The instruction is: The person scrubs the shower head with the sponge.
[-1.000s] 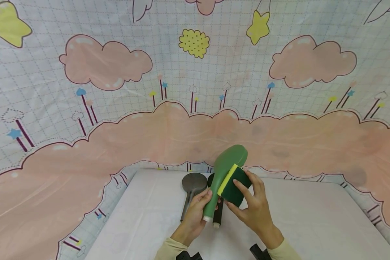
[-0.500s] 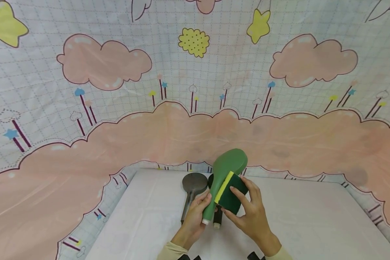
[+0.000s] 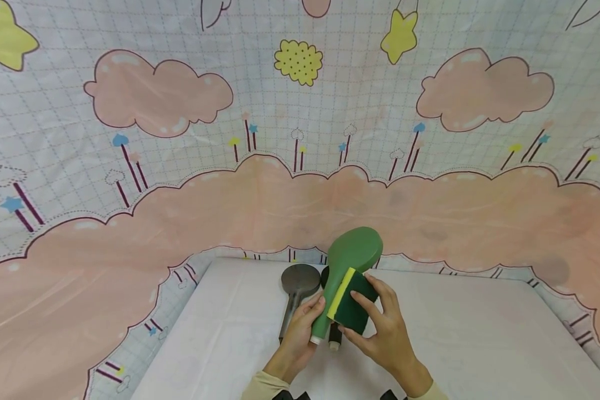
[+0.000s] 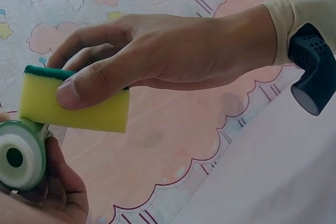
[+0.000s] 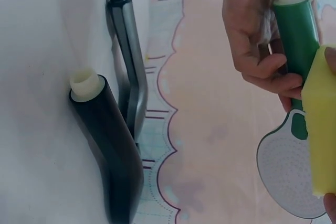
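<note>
A green shower head (image 3: 355,248) with a pale spray face (image 5: 286,169) is tilted up above the table, its handle gripped by my left hand (image 3: 298,332). My right hand (image 3: 387,328) pinches a sponge (image 4: 89,106), yellow with a dark green scouring side, between thumb and fingers. The sponge's yellow side lies against the shower head's handle, just below the head. In the left wrist view, the threaded end (image 4: 21,156) of the handle faces the camera. Part of the left hand's fingers is hidden behind the handle in the head view.
Behind my left hand, a grey shower head (image 3: 300,279) lies on the white table (image 3: 220,322). A black shower head (image 5: 118,150) lies beside it, mostly covered in the head view. A patterned cloth (image 3: 180,194) hangs behind the table's back edge.
My right hand has slid the sponge down along the green handle, toward the threaded end. The shower head has dipped slightly, still in my left hand.
</note>
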### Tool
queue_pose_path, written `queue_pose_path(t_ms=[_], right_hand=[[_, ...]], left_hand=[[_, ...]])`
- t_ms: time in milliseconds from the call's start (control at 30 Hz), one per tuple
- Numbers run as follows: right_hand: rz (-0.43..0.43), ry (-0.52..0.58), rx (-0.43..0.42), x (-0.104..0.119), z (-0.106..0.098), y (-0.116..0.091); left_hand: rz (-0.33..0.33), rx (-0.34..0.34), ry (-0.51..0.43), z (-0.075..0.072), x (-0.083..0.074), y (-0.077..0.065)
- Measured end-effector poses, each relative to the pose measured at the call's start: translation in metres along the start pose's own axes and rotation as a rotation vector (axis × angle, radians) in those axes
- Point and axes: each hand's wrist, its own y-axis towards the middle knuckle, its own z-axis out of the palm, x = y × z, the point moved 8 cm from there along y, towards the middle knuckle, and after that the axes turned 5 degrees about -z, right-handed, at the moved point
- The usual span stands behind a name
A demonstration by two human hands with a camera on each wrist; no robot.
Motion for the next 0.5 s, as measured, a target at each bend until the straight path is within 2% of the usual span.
queue_pose_path(t_ms=[267,500], right_hand=[[0.004,0.013,0.042,0.0035,0.0028,-0.0012],[0.027,-0.002,0.020,0.0041,0.0021,-0.0023]], left_hand=[[0.016,0.037,-0.024,0.0038,-0.0010,-0.0002],[0.011,0.057,-0.026,0.0053,0.0004,-0.0013]])
